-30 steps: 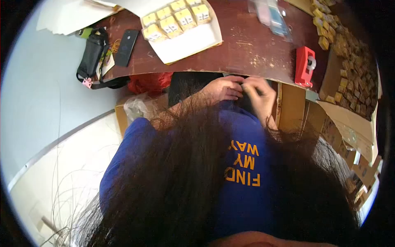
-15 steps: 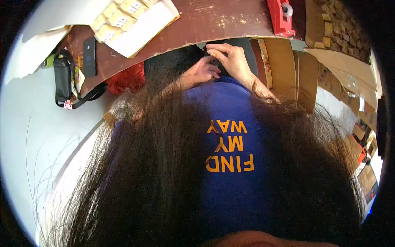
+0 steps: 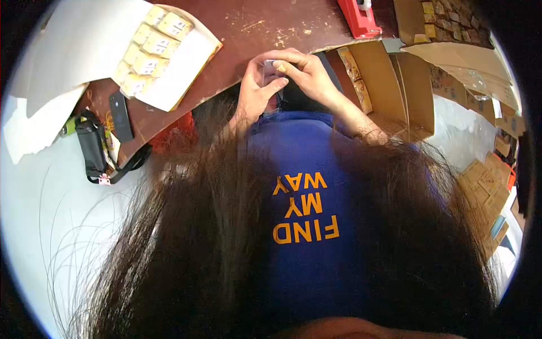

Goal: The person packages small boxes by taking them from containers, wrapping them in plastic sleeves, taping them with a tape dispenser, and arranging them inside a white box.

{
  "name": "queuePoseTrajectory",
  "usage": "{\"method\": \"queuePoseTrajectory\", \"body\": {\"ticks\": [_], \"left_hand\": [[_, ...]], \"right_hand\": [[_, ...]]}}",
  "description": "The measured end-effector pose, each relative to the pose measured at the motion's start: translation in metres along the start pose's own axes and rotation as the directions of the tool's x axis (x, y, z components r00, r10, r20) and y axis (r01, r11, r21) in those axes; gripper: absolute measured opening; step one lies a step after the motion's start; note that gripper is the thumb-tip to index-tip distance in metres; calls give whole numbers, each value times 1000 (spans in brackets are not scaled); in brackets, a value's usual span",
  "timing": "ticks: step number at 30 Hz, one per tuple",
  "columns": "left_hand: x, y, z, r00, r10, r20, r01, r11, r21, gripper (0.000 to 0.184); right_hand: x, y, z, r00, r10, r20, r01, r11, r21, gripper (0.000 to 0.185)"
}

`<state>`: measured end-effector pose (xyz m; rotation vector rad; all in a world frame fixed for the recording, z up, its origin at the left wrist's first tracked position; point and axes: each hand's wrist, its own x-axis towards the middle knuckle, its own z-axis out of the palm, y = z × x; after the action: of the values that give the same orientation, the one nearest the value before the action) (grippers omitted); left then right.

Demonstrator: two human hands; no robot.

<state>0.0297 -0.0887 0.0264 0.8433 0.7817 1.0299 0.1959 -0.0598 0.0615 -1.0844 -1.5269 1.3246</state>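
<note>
Both hands meet just past the near edge of the brown table (image 3: 265, 31), in front of a blue shirt. A thin, see-through plastic piece (image 3: 270, 104) hangs between them; whether it is a bag or a sheet I cannot tell. My left hand (image 3: 253, 93) curls round its left side, thumb pointing right. From the right, my right hand (image 3: 302, 70) pinches the top of the piece between thumb and fingers. A small pale patch shows at that pinch. Long dark hair covers part of both forearms.
On the table's left are small yellow-and-white packets (image 3: 149, 56) on white card, a black phone (image 3: 120, 116) and a black bag (image 3: 93, 144) at the edge. A red tape dispenser (image 3: 359, 20) stands at the back right. Cardboard boxes (image 3: 384, 90) fill the right side, one holding several small packets.
My hands have come up and a little left, from over the lap to the table edge. The clear plastic between them now shows. The whole view has shifted slightly.
</note>
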Motion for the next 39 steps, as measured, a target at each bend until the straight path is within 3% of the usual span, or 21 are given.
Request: {"method": "queuePoseTrajectory", "body": {"ticks": [4, 5, 9, 10, 14, 19, 20, 24, 25, 29, 30, 32, 34, 35, 37, 39], "left_hand": [[14, 16, 6, 999, 18, -38, -21, 996, -91, 66], [21, 21, 8, 999, 22, -29, -24, 996, -87, 66], [44, 44, 1, 980, 191, -48, -158, 908, 387, 70], [45, 46, 0, 981, 189, -40, -158, 906, 393, 70], [46, 54, 2, 996, 81, -39, -49, 854, 517, 70], [54, 38, -2, 967, 239, -86, -171, 864, 474, 77], [56, 41, -2, 968, 239, -82, -173, 863, 475, 77], [51, 50, -4, 992, 99, -81, -81, 975, 208, 77], [51, 51, -3, 992, 97, -80, -78, 975, 209, 77], [53, 50, 7, 986, 156, -67, -143, 977, 159, 78], [54, 52, 8, 985, 161, -65, -149, 976, 160, 78], [53, 58, 5, 991, 107, -84, -91, 981, 173, 79], [52, 62, 3, 994, 51, -99, -32, 982, 186, 81], [51, 62, 3, 995, 45, -91, -27, 981, 191, 81], [52, 62, 4, 997, 73, -9, -71, 984, 162, 76], [54, 62, 6, 990, 117, 75, -126, 984, 124, 72]], "right_hand": [[8, -7, 13, 977, 104, -187, -25, 924, 382, 18], [12, -7, 10, 976, 97, -195, -16, 925, 380, 18], [38, -8, -5, 984, -151, -96, 160, 983, 86, 18], [42, -12, -8, 982, -154, -105, 164, 983, 88, 18], [55, -29, -27, 967, 256, -6, -246, 934, 259, 17], [57, -32, -20, 993, 115, -7, -114, 989, 92, 19], [57, -31, -21, 994, 113, -11, -111, 989, 93, 19], [50, -26, -27, 985, -152, 75, 149, 988, 48, 23], [49, -28, -26, 986, -152, 73, 148, 988, 49, 23], [40, -43, -22, 988, 156, 21, -156, 963, 218, 24], [41, -38, -24, 988, 151, 21, -152, 965, 215, 24], [44, -17, -22, 983, -180, -23, 176, 978, -116, 29], [46, 3, -22, 873, -487, 35, 452, 779, -434, 35], [43, 2, -20, 873, -486, 24, 447, 781, -437, 35], [36, -6, -15, 959, -252, -128, 247, 967, -58, 42], [34, -16, -14, 987, 17, -163, 40, 938, 344, 50]]}}
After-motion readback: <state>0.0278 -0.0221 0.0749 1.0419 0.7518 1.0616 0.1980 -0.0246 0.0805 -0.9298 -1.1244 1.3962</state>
